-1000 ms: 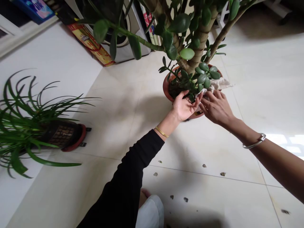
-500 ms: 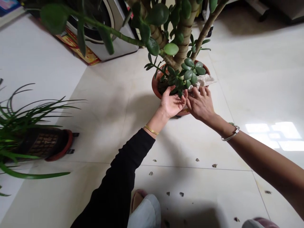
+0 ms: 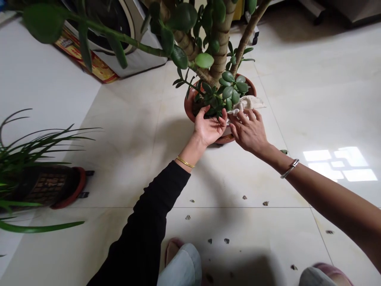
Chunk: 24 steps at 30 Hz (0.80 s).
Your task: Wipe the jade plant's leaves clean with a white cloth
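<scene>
A jade plant (image 3: 220, 59) with thick trunks and fleshy leaves stands in a round reddish-brown pot (image 3: 189, 104). My left hand (image 3: 210, 128) is palm up at the pot's near rim, thumb and fingers apart beneath the low leaves (image 3: 229, 89). Some of its fingertips are hidden by foliage. Beside it, my right hand (image 3: 250, 130) is palm down with bent fingers on a crumpled white cloth (image 3: 250, 103), which lies over the right side of the rim. The tips of the right fingers are partly out of sight against the cloth.
On the left, a long-leaved plant grows in a dark pot (image 3: 44, 184) on a wheeled red saucer (image 3: 77, 186). A front-loading washing machine (image 3: 143, 51) stands behind. Several small dark bits (image 3: 226, 241) lie on the tiled floor (image 3: 133, 159) near my feet.
The view has shifted slightly, so the plant and both hands sit further left. My right hand has moved a little away from the left, and its fingers are more spread on the cloth.
</scene>
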Each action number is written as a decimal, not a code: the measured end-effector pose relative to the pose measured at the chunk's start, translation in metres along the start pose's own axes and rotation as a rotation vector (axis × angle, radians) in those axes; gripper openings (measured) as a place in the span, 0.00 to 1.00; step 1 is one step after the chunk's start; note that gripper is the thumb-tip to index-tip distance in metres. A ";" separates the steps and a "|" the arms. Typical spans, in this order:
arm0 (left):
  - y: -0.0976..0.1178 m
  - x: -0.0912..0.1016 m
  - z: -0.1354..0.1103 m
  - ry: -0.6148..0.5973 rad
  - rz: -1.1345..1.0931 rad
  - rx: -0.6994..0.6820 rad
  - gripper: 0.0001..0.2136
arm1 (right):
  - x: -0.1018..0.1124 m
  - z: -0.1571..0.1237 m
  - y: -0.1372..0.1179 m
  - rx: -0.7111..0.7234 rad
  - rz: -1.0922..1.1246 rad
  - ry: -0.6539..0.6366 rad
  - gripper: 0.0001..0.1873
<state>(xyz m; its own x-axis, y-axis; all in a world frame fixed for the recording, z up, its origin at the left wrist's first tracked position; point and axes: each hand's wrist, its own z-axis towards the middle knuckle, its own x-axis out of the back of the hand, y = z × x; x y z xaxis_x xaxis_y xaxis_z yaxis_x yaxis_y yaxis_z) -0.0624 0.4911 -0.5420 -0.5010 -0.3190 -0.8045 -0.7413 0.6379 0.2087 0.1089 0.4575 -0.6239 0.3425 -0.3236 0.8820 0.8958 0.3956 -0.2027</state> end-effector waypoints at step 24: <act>0.017 0.015 -0.006 0.026 0.372 -0.076 0.15 | -0.005 0.004 -0.002 0.214 0.063 -0.026 0.25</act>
<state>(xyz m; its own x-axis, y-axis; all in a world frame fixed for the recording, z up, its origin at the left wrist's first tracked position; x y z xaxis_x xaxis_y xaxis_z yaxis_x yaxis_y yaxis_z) -0.0849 0.4930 -0.5471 -0.7524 -0.0936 -0.6520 -0.5372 0.6601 0.5251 0.1044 0.4614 -0.6263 0.3863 -0.2714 0.8815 0.7912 0.5887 -0.1655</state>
